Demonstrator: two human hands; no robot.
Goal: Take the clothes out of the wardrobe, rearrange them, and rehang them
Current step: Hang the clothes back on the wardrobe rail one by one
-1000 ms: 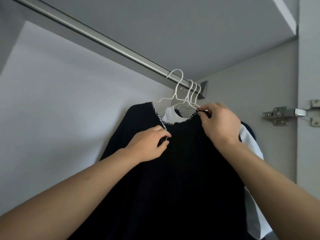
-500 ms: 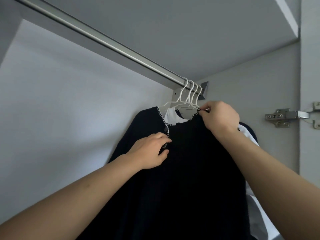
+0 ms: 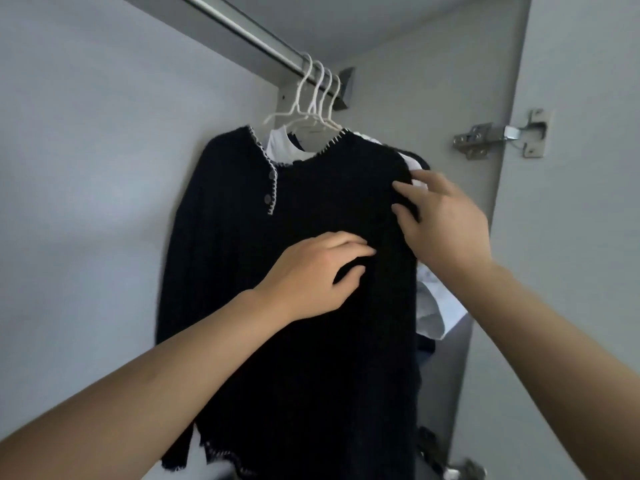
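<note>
Both hands have dropped from the collar: left hand (image 3: 311, 271) and right hand (image 3: 446, 220), fingers relaxed, now smooth the rehung cardigan (image 3: 294, 341), gripping nothing.

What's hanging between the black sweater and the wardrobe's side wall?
In the head view, a white garment hangs behind the black sweater, with another dark garment behind it, before the side wall.

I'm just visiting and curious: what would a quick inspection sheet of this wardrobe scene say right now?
Surface: grey back wall; no table seen.
Job's things: black cardigan hangs in front on white hangers hooked over the metal rail; white garment behind it.
Clutter: nothing seen.
Hands: left hand rests on the cardigan's front, fingers loosely bent; right hand touches its shoulder edge.
Cables: nothing seen.
Surroundings: door hinge on the right.
</note>
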